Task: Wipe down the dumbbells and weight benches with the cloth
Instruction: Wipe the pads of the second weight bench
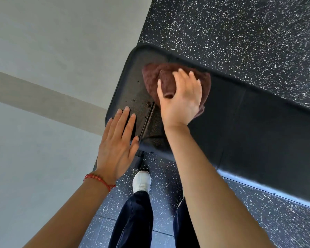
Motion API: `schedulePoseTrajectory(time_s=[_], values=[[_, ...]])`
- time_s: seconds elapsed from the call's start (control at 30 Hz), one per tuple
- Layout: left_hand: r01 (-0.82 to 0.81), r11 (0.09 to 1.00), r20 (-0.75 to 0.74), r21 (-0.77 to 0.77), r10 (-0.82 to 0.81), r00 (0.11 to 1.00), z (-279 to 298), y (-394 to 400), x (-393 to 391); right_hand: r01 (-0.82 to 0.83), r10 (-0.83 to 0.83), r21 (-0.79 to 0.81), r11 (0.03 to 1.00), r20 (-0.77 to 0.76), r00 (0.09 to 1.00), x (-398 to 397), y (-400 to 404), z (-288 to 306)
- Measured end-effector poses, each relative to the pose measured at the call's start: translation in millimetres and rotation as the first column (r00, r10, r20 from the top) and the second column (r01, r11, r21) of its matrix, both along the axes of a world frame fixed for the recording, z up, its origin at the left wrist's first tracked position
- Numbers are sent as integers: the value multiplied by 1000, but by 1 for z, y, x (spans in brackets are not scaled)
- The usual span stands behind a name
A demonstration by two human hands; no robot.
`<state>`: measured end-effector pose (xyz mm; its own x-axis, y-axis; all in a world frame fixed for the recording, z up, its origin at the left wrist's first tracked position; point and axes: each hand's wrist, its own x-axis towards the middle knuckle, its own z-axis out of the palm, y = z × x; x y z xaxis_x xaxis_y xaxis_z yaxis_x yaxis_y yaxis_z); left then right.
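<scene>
A black padded weight bench (pixel 249 122) runs from the middle of the view down to the right. On its end pad lies a reddish-brown cloth (pixel 151 76). My right hand (pixel 180 102) lies on top of the cloth, a fold bunched up between thumb and fingers, and holds it against the pad. My left hand (pixel 118 140) rests flat with straight fingers on the near left corner of the bench. Small dark spots show on the pad between the two hands. No dumbbell is in view.
A grey wall (pixel 52 59) with a beige stripe fills the left side, right at the bench's end. Black speckled rubber flooring (pixel 240 33) surrounds the bench. My legs in dark trousers and a white shoe (pixel 141 181) stand below the bench's near edge.
</scene>
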<state>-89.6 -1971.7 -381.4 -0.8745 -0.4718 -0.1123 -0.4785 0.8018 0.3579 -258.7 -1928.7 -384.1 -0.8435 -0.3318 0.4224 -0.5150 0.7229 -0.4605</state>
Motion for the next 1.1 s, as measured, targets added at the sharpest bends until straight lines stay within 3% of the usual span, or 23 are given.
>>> schedulePoseTrajectory(time_s=[0.17,0.43,0.7,0.97,1.1], values=[[3,999,-29,43,-2,1000,1,-3,0,-1,1,4,1000,49,999,-13,-16,2],[-46,990,-113,136,62,992,6,-4,1,-172,166,73,982,85,982,42,24,-3],[-35,997,-66,69,39,997,4,-6,24,-264,256,82,961,96,962,89,56,-2],[-33,999,-145,16,35,989,-1,10,22,-192,195,-93,977,28,980,85,83,5],[-3,1000,-191,8,5,982,-1,19,19,-169,172,-94,981,23,985,96,110,1]])
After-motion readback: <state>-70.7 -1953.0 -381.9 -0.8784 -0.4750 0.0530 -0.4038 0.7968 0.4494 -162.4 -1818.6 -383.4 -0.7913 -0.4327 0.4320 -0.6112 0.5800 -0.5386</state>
